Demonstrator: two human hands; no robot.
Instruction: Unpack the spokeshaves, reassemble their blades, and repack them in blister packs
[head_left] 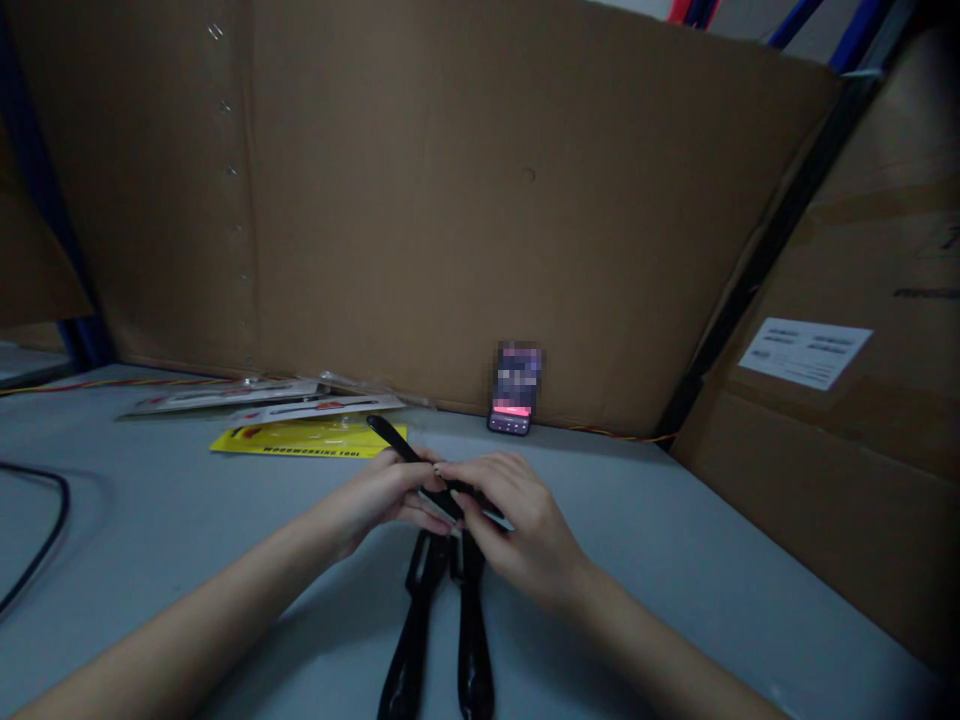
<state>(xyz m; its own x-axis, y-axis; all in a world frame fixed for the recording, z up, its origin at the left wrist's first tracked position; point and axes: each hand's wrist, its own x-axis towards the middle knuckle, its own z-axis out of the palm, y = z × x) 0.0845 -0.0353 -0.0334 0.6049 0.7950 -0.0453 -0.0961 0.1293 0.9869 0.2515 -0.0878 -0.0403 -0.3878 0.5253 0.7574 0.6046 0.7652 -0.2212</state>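
My left hand is closed round a slim black-handled tool, whose rounded end sticks up to the left. From the other side, my right hand pinches the dark part near its middle, and the two hands meet there. Beneath my right fingers a thin dark strip with a pale edge juts to the right; I cannot make out what it is. Just below the hands lie two black tools with shaped handles, a left one and a right one, side by side on the grey table. My fingers partly cover their upper ends.
A phone with a lit screen leans against the cardboard panel at the back. A yellow package marked "WOODWORKING TOOL" and white packages lie behind my left hand. On the left curves a black cable; a labelled carton stands right.
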